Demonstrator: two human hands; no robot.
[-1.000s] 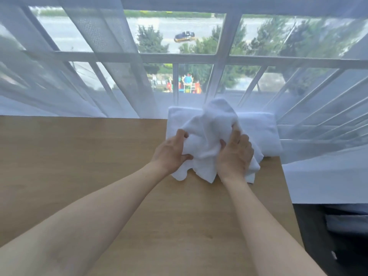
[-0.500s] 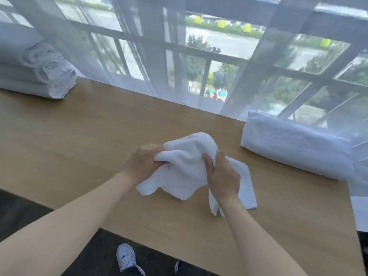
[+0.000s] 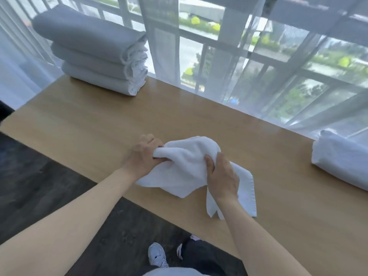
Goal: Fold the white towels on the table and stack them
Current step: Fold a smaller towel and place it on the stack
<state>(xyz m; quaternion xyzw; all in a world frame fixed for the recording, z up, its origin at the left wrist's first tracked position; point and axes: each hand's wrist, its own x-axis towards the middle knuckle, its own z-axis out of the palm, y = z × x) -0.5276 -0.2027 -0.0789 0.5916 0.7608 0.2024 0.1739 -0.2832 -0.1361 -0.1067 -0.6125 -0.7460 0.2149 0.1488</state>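
Fingers of both hands curl into a crumpled white towel (image 3: 187, 166), soft terry w/ a hemmed edge, bunched into a rounded hump near the front edge of the table (image 3: 99, 124). Table is a long, smooth, light-wood slab. Stack of 3 folded towels (image 3: 95, 52) sits at the far left corner, thick rectangular pads w/ layered fluffy ends. 1 more folded towel (image 3: 342, 162) lies far right, well apart. Left hand (image 3: 143, 156) grips the hump's left end; right hand (image 3: 222, 176) grips its right side, loose corners draping flat below the wrist.
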